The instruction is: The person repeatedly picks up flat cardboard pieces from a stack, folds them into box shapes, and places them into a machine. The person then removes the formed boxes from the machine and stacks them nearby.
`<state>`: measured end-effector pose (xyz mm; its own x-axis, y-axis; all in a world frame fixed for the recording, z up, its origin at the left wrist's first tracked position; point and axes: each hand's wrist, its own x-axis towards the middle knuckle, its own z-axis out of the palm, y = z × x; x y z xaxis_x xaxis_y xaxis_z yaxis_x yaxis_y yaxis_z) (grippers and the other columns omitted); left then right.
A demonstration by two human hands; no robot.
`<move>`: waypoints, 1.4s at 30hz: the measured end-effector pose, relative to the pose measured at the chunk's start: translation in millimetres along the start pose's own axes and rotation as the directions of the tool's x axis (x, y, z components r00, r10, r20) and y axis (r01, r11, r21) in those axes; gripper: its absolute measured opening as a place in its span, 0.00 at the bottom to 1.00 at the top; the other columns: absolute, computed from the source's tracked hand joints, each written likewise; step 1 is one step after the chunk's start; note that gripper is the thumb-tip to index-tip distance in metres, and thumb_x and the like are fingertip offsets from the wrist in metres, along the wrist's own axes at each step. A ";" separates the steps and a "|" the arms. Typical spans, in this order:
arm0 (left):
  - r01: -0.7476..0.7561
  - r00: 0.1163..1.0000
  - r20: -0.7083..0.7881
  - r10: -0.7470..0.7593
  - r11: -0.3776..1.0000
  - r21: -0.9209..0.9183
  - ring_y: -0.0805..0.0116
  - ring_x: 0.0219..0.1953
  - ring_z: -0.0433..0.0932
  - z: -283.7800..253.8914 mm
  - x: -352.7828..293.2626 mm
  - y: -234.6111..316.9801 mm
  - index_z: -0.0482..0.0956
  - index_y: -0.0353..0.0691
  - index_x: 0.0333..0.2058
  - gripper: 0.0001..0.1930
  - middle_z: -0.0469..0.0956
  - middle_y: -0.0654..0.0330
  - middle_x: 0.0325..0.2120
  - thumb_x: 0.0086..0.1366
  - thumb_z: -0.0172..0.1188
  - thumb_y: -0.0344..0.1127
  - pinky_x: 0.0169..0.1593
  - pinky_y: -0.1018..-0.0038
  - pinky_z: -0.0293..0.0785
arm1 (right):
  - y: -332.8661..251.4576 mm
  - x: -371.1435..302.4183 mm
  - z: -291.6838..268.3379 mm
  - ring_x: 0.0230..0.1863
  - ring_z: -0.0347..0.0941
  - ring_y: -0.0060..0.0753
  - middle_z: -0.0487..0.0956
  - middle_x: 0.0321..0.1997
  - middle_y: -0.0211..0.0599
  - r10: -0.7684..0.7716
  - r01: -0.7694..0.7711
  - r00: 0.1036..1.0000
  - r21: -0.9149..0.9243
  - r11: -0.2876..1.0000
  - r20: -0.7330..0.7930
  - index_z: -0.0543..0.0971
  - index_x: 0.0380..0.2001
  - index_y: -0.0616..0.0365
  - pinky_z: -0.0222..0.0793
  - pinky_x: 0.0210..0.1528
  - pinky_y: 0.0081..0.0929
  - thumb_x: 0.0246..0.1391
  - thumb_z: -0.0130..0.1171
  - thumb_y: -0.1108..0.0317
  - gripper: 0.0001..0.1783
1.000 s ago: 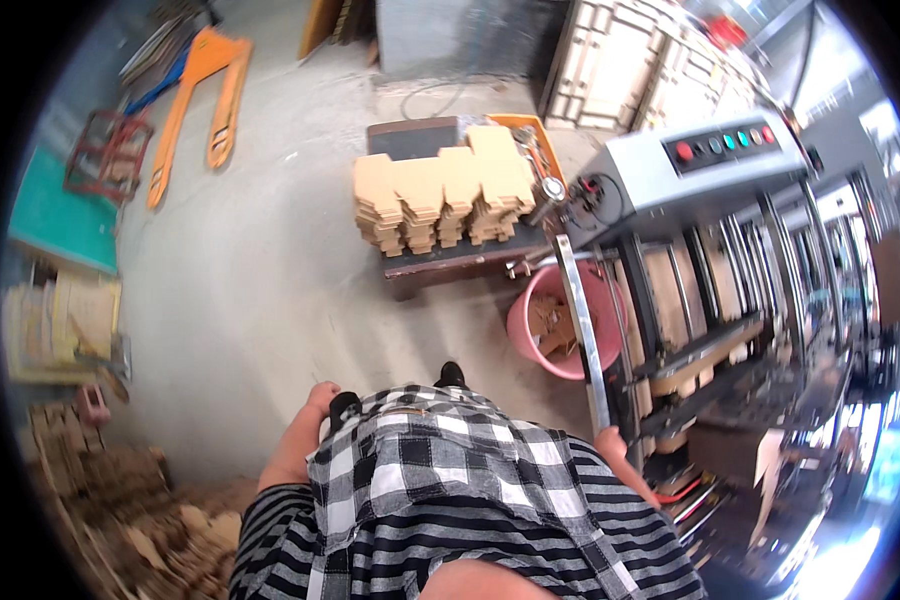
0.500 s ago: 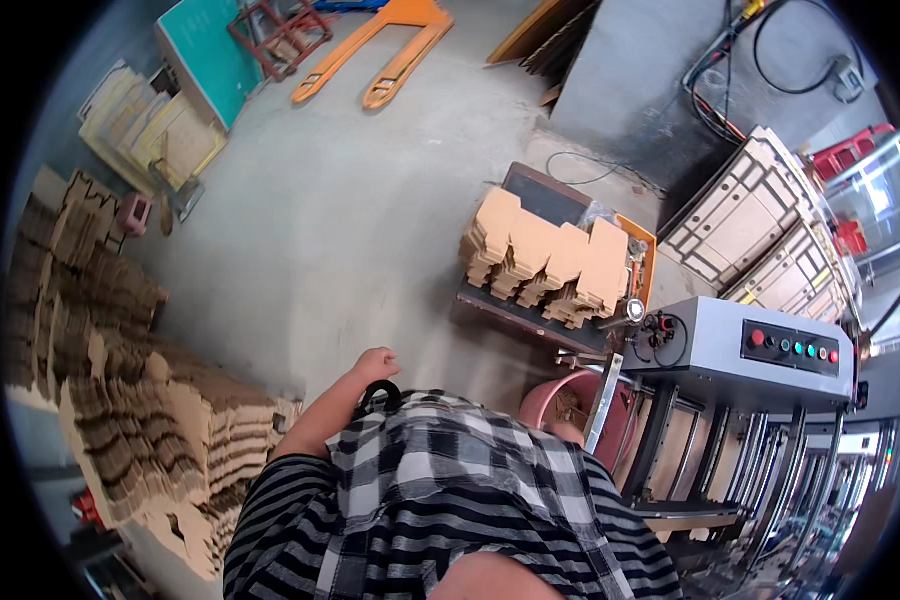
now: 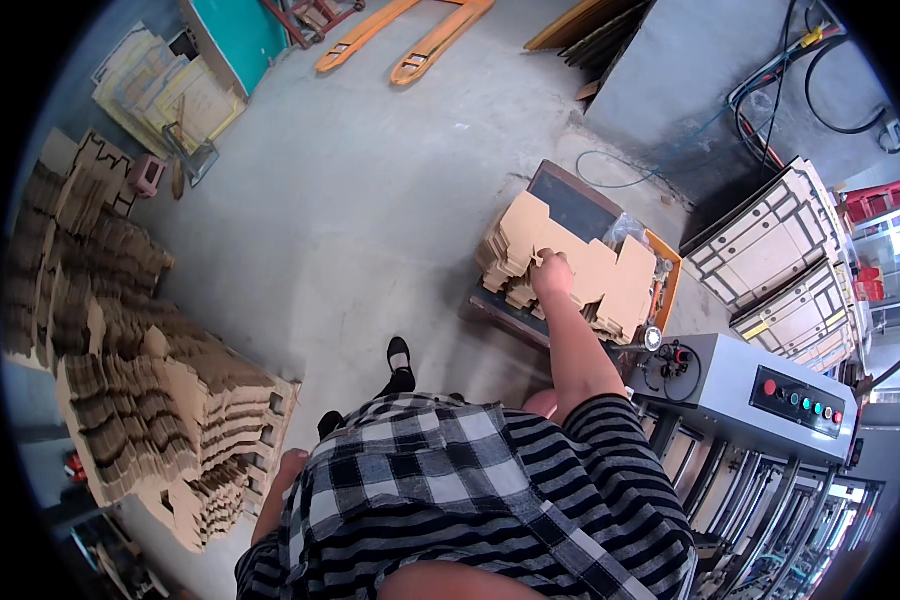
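My right hand [image 3: 553,274] reaches forward over a stack of die-cut cardboard blanks [image 3: 588,262]. Its fingers are pinched together at a notch in the top blank and appear to grip its edge. The stack is tan, with stepped, notched edges, and rests on a low dark platform [image 3: 570,190]. Down at my left side hangs my left hand [image 3: 293,462], partly covered by my checked apron. The fingers of that hand do not show clearly, and I see nothing in it.
Tall stacks of brown cut cardboard [image 3: 135,410] fill the left side. At my right stands a grey machine with a button panel [image 3: 798,402]. An orange tray [image 3: 667,262] of tools adjoins the platform. Cutting-die boards [image 3: 765,235] lean beyond it; an orange pallet jack [image 3: 425,60] lies far ahead.
My right arm has stretched out to the cardboard stack. The left hand has dropped back to my side. My body has turned, and a foot now shows below.
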<state>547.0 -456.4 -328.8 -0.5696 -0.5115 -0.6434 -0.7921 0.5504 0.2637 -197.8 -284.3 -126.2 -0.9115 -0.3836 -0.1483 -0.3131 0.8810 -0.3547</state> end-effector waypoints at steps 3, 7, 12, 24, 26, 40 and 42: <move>-0.035 0.995 -0.098 0.011 0.970 -0.242 0.53 0.36 0.77 -2.8 22.5 -13.8 0.81 0.43 0.32 0.10 0.79 0.54 0.32 0.57 0.52 0.38 0.39 0.62 0.72 | -8.0 17.3 14.9 0.45 0.73 0.47 0.73 0.46 0.45 0.007 0.001 0.998 -0.148 0.989 0.060 0.78 0.41 0.48 0.70 0.48 0.40 0.46 0.54 0.69 0.16; -0.093 0.983 -0.168 0.069 0.986 -0.138 0.58 0.36 0.79 -89.7 115.2 8.4 0.80 0.41 0.37 0.13 0.80 0.53 0.32 0.57 0.56 0.41 0.40 0.65 0.73 | 13.5 32.1 33.1 0.44 0.74 0.45 0.75 0.43 0.43 0.001 0.019 0.997 -0.243 0.970 0.081 0.79 0.38 0.47 0.71 0.44 0.40 0.51 0.48 0.64 0.13; -0.001 0.995 -0.074 -0.061 0.771 -0.637 0.74 0.30 0.73 -251.8 162.7 142.6 0.75 0.30 0.43 0.18 0.77 0.60 0.29 0.55 0.60 0.35 0.37 0.78 0.71 | 1.6 35.1 39.2 0.42 0.75 0.41 0.76 0.39 0.38 -0.079 0.095 0.995 -0.370 0.924 0.059 0.78 0.35 0.49 0.70 0.41 0.38 0.50 0.49 0.65 0.10; -0.001 0.984 0.161 0.076 0.906 -0.424 0.72 0.32 0.76 -226.3 183.1 194.0 0.74 0.30 0.42 0.20 0.78 0.57 0.30 0.54 0.62 0.38 0.38 0.76 0.72 | 87.1 -74.5 -42.8 0.37 0.74 0.54 0.78 0.33 0.49 0.355 -0.246 0.868 0.322 0.914 -0.346 0.77 0.34 0.55 0.70 0.41 0.41 0.48 0.52 0.70 0.09; -0.145 0.973 0.118 0.197 0.926 -0.349 0.70 0.32 0.76 -168.6 228.0 115.7 0.76 0.32 0.40 0.20 0.78 0.57 0.28 0.53 0.64 0.41 0.38 0.75 0.72 | 168.6 -112.7 -50.9 0.40 0.75 0.51 0.78 0.39 0.48 0.400 -0.277 0.780 0.308 0.910 -0.481 0.76 0.41 0.57 0.70 0.45 0.39 0.49 0.53 0.68 0.15; -0.158 0.987 -0.052 0.152 0.855 -0.493 0.62 0.38 0.78 -202.5 142.4 350.4 0.76 0.33 0.43 0.21 0.79 0.52 0.35 0.51 0.60 0.38 0.43 0.70 0.73 | 284.9 -210.7 -118.5 0.41 0.77 0.44 0.80 0.39 0.43 0.802 -0.794 0.592 0.114 0.597 -0.077 0.81 0.38 0.53 0.72 0.42 0.37 0.40 0.65 0.47 0.25; -0.243 0.970 -0.119 0.212 0.817 -0.524 0.59 0.39 0.79 -195.9 126.2 356.8 0.76 0.36 0.43 0.25 0.80 0.53 0.34 0.47 0.63 0.43 0.44 0.68 0.74 | 300.0 -176.6 -118.7 0.37 0.77 0.45 0.81 0.36 0.44 0.624 -0.630 0.758 0.033 0.776 -0.190 0.81 0.36 0.56 0.72 0.40 0.37 0.41 0.62 0.52 0.22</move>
<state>149.5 -453.9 -175.1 -0.7469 -0.4577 -0.4824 -0.6231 0.2283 0.7481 -162.5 80.6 -96.8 -0.9370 0.3115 -0.1584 0.3404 0.9160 -0.2124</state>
